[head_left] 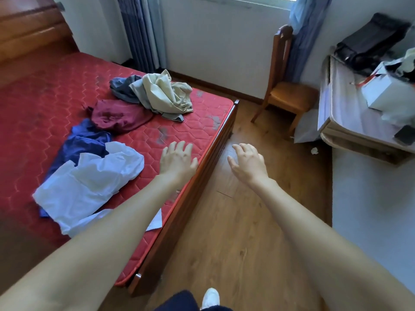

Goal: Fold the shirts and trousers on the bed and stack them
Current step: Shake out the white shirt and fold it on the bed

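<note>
This is looking like a bedroom in a home; a bed [197, 108] with a red quilted mattress and wooden frame is filling the left side, with a wooden headboard [29, 30] rising behind it; loose clothes [157, 93] are lying crumpled on the mattress; curtains [139, 30] are hanging beside a window [258, 1] in the far wall; a wooden chair [285, 95] is standing on the wood-patterned floor [235, 232]; a cluttered desk [350, 122] is sitting against the right wall.

Blue garment [83, 142] partly under white shirt [89, 185]
</note>
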### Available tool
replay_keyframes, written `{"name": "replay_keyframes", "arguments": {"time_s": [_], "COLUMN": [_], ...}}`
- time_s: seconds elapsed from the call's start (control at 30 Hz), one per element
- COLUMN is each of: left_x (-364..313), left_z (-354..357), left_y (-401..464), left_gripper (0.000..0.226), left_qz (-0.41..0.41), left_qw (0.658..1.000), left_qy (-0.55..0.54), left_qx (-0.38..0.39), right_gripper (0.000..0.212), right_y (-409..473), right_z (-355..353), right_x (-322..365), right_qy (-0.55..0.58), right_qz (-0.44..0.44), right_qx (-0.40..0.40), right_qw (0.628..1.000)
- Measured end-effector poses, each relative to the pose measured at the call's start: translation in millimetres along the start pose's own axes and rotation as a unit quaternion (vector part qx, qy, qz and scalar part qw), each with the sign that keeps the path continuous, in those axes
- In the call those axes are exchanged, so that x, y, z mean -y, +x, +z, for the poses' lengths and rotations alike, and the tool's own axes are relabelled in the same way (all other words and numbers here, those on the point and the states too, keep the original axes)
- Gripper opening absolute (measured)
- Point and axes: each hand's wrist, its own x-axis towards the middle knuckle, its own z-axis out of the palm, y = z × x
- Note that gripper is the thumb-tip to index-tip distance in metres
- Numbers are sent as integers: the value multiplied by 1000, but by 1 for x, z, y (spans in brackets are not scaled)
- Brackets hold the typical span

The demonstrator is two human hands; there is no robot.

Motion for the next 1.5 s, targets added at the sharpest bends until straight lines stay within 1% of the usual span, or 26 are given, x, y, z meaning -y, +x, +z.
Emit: {"name": "replay_keyframes", "arguments": {"time_s": [0.1,0.23,0.33,0.5,0.6,0.7,0.8,0.9,0.97,1.1,1.3,1.5], "left_x": [9,26,44,88,110,130,144,154,159,165,165,185], "left_z": [14,34,42,36,29,28,34,48,55,60,72,101], "left_y": [17,39,66,134,170,196,208,211,216,240,267,252], "left_gripper": [51,51,51,47,47,46,46,43,43,46,51,50], "left_qz": [-42,-85,-119,-178,-214,-242,-283,-331,-364,-425,-529,-600], "left_qw": [999,994,990,983,976,970,958,942,930,904,848,799], "left_qy": [13,15,21,16,6,15,11,1,-2,-16,-32,-36], "left_qx": [25,64,71,51,46,24,43,51,52,35,16,25], "right_gripper": [49,49,49,46,43,42,38,35,37,42,46,49], "right_y": [30,69,110,209,262,305,331,351,372,424,483,495], "right_z": [16,46,61,66,65,73,88,109,120,137,164,214], "right_x": [-6,-4,7,43,70,92,107,117,124,146,179,217], "right_qy": [-3,-18,-26,-39,-36,-22,-14,-14,-27,-32,-45,-76], "right_qz": [-36,-80,-118,-192,-233,-263,-295,-340,-366,-427,-530,-610], "right_qx": [25,86,115,117,101,89,111,149,174,202,234,264], "right_qw": [999,993,986,974,967,960,949,929,914,881,813,743]}}
